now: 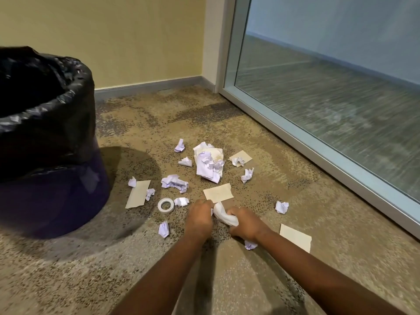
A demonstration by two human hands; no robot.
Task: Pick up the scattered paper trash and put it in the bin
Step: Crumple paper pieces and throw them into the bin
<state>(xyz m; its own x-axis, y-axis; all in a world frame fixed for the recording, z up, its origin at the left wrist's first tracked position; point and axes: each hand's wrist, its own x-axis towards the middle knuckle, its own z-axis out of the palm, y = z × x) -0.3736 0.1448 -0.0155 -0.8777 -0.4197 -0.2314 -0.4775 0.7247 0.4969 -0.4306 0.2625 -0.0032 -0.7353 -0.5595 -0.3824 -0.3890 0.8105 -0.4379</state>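
On the carpet, nearest me: I see both forearms reaching forward and down, the hands close together over the floor.
Left hand: curled, its fingers pinching the upper end of a white wad; I judge it a real grip, though the fingertips are partly hidden.
Right hand: closed round the lower end of the same wad, so I hold one piece between two hands.
Near scraps: a small ball lies just under my right wrist, a tan card to its right, another ball left of my left hand.
Middle ground: a tape roll, a tan slip just beyond my knuckles, a tan strip with balls touching it, a lone ball toward the glass.
Farther out: a heap of crumpled sheets, with more balls and a tan square round it.
Bin: stands far left, well apart from the scraps, black liner folded over its rim; I cannot tell what is inside.
Done: nothing I can confirm from the floor or the bin.
Left: nearly all of it, as I judge; about a dozen pieces lie loose, and the wad in hand is not yet carried over.
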